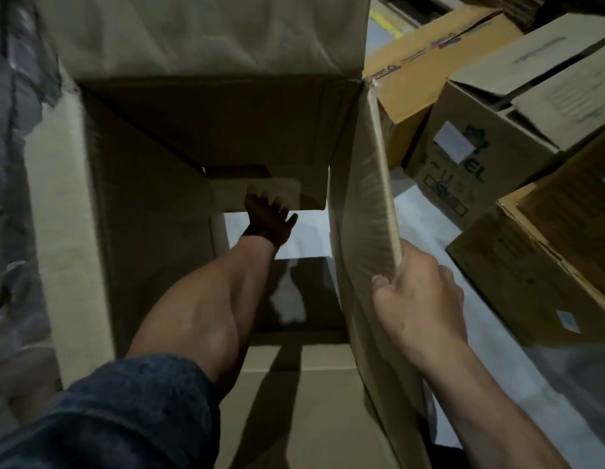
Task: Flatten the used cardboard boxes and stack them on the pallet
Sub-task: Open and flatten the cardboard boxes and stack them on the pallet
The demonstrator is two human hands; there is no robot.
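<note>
A: Where is the box being worked on?

B: The big open box (206, 137) fills the middle of the view, standing on the pale floor (426, 211). The person looks straight down into it. Its bottom is partly open, so a patch of floor shows through the gap.

A: And the left hand?

B: The left hand (269, 216) reaches deep inside, arm stretched down past a rolled-up dark blue sleeve (125, 411). Its fingers lie spread against the far bottom flap (260, 194), wide rather than curled, with a dark band at the wrist. It is in shadow, so whether the fingertips hook the flap's edge cannot be told.

A: The right hand?

B: The right hand (417, 296) grips the top edge of the box's right wall (368, 198), fingers curled over it and thumb on the inner side.

A: What else is around?

B: To the right, several other cardboard boxes stand close together: a yellowish box (426, 69) at the far side, a printed box (463, 157) with green lettering and a white label, and a nearer brown box (531, 275). On the left, wrinkled plastic wrap (13, 157) shows.
</note>
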